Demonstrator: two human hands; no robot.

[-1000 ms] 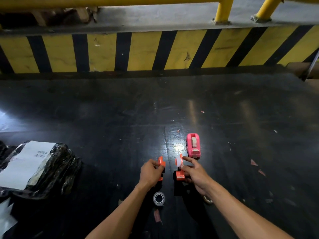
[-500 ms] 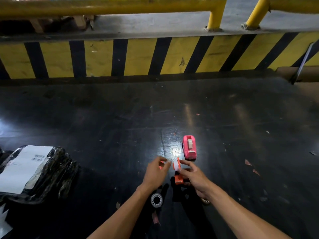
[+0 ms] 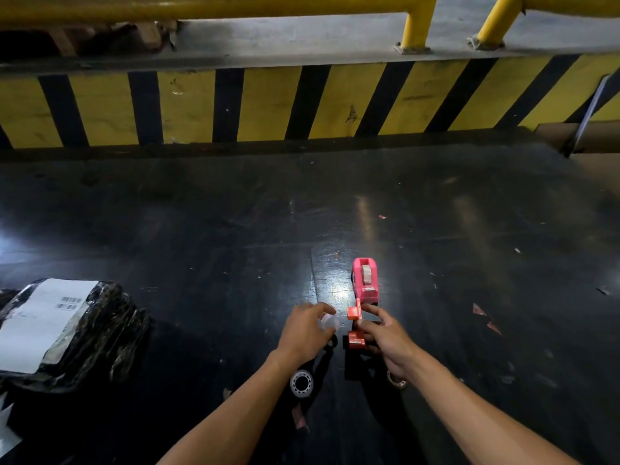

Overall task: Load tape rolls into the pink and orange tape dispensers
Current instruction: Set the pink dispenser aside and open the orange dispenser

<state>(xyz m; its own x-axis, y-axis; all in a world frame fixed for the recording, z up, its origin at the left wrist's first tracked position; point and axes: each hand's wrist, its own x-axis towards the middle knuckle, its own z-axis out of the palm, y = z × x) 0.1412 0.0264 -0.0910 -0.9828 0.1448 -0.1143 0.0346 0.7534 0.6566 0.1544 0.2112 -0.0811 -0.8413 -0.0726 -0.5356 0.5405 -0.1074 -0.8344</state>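
Note:
A pink tape dispenser (image 3: pixel 365 280) with a tape roll in it stands on the black floor. Just in front of it my right hand (image 3: pixel 385 337) holds an orange dispenser half (image 3: pixel 355 325) upright. My left hand (image 3: pixel 307 332) pinches a small clear tape roll (image 3: pixel 328 322) at its fingertips, a short way left of the orange piece. The other orange half is hidden. A loose tape roll (image 3: pixel 301 383) lies flat under my left wrist. Another roll (image 3: pixel 396 381) peeks out under my right wrist.
A black-wrapped parcel with a white barcode label (image 3: pixel 57 327) lies at the left. A yellow-and-black striped kerb (image 3: pixel 268 105) with yellow rail posts (image 3: pixel 416 25) runs across the back. Cardboard (image 3: pixel 577 139) sits at the far right. Small paper scraps (image 3: pixel 483 317) dot the floor.
My left hand has let go of the orange half it held and now holds a small clear tape roll near the right hand's orange piece. The camera has tilted slightly.

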